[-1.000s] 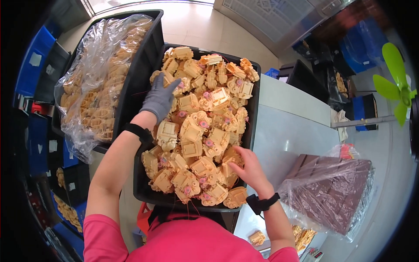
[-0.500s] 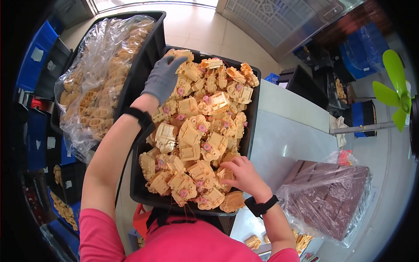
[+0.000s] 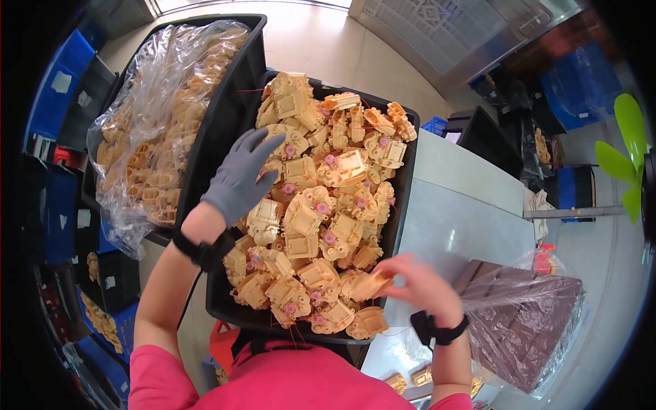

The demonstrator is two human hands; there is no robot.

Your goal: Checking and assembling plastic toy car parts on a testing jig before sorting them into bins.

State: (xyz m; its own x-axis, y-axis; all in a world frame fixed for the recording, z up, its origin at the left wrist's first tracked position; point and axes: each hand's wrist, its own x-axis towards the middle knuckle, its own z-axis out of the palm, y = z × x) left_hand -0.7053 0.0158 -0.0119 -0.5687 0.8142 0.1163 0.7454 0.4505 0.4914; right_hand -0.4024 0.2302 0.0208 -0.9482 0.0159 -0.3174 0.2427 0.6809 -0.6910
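A black bin (image 3: 405,205) is heaped with cream-yellow plastic housings (image 3: 305,215), many with small pink pieces and thin red wires. My left hand (image 3: 239,176), in a grey glove, hovers over the bin's left edge with its fingers apart and nothing in them. My right hand (image 3: 422,285), bare and blurred by motion, is at the near right edge of the bin. Its thumb and fingers pinch a cream-yellow plastic housing (image 3: 371,283), partly smeared, just above the others.
A second black bin (image 3: 256,51) on the left holds similar parts under clear plastic film (image 3: 147,82). To the right are a grey worktop (image 3: 437,212), a brown stack wrapped in plastic (image 3: 523,311) and a green fan (image 3: 625,147). Blue and black crates (image 3: 58,89) line the left side.
My left hand has left the parts at the far left corner and moved nearer to me. My right hand has shifted right and lifted a housing from the heap.
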